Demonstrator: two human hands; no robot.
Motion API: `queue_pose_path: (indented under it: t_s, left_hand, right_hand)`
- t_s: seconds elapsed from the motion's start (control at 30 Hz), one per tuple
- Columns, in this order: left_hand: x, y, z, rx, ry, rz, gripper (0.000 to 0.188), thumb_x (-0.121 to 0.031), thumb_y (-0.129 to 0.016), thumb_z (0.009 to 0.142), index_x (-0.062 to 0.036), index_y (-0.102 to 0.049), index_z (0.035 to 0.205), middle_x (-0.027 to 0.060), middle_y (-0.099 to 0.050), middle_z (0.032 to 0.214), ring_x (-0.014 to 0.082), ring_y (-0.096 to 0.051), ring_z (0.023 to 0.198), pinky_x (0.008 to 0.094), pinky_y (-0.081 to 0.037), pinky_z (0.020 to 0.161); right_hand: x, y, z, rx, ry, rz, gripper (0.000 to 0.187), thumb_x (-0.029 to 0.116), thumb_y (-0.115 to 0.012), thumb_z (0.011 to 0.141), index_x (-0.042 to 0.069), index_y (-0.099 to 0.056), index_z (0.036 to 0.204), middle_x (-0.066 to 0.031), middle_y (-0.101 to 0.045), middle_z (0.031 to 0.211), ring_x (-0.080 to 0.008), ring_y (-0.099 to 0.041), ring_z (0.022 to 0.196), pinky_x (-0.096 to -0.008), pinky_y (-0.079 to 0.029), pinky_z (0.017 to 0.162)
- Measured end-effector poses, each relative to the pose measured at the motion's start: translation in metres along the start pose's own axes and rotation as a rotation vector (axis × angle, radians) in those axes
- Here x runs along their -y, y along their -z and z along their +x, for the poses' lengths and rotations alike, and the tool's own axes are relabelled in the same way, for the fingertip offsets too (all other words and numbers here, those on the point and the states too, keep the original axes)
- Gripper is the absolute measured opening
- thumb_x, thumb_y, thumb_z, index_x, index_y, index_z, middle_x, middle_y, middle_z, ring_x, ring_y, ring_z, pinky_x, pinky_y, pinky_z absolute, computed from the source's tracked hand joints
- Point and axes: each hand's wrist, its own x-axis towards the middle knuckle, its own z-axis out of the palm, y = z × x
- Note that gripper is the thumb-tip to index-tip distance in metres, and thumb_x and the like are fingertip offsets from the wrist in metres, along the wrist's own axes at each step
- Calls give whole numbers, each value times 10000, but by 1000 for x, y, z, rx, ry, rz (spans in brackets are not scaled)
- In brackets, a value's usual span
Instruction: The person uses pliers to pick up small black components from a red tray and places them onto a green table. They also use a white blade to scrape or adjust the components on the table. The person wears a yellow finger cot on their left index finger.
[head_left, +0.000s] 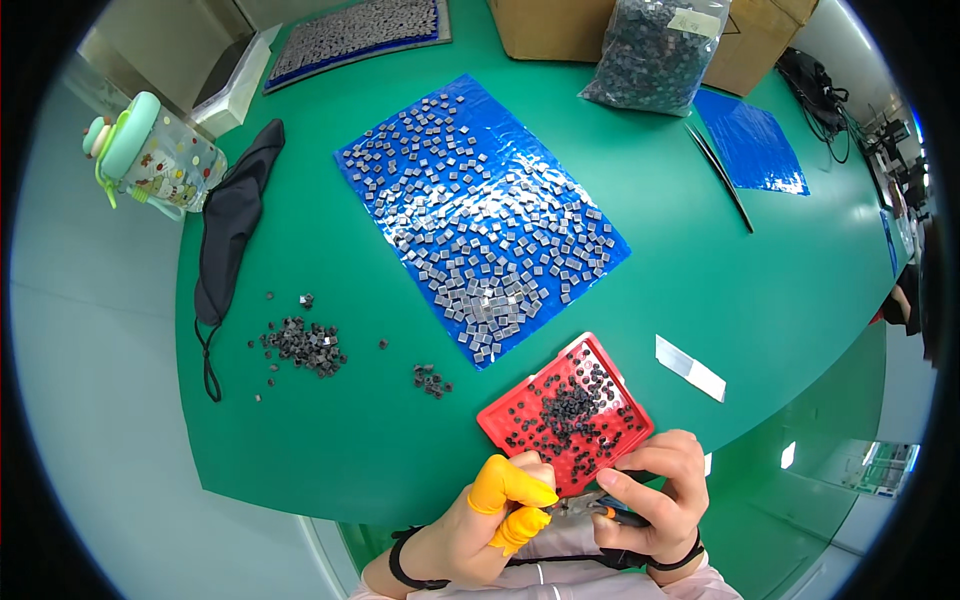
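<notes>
My left hand [497, 515], with yellow finger cots on thumb and forefinger, is pinched closed at the near edge of the red tray [497, 413]. What it pinches is mostly hidden by the fingers. Close beside it, my right hand [660, 495] is closed round a tool with a black-and-orange handle [622, 515]; its working end is hard to make out between the hands. Many small round black parts [570, 412] lie in the tray, thickest in its middle. Beyond it, a blue sheet [490, 110] carries many small square grey metal pieces [490, 305].
A pile of dark little pieces [305, 345] and a smaller one [430, 381] lie left of the tray. Further round are a black pouch [230, 230], a cup [165, 155], tweezers [720, 178], a white strip [690, 368], a filled plastic bag [660, 55] and a cardboard box [550, 28].
</notes>
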Motion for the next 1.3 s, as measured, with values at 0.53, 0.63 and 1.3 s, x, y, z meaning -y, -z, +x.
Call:
queue_pose_path:
  t_s: [0.53,0.63,1.3]
  left_hand:
    - [0,-5,-17,-28,113,-8,257,-49,-531,846,-29,-481,1098,67,-512,899,167,-475,755,303,-413,722]
    - [6,-8,-15,-98,90,-34,321,-62,-569,837,-32,-489,1147,89,-543,928,159,-514,751,301,-427,687]
    - [4,-16,-10,-163,-52,84,322,107,-636,641,14,-550,937,97,-509,748,249,-483,608,313,-385,531]
  right_hand:
    - [-2,5,4,2,9,60,357,286,-747,610,149,-661,929,-47,-570,879,-222,-522,763,-357,-401,668]
    - [4,5,1,-66,-80,36,341,313,-741,638,148,-645,921,-46,-562,870,-228,-519,769,-365,-411,679]
    - [0,7,-3,-39,-12,0,347,428,-722,700,172,-666,928,-40,-568,866,-222,-508,778,-356,-395,652]
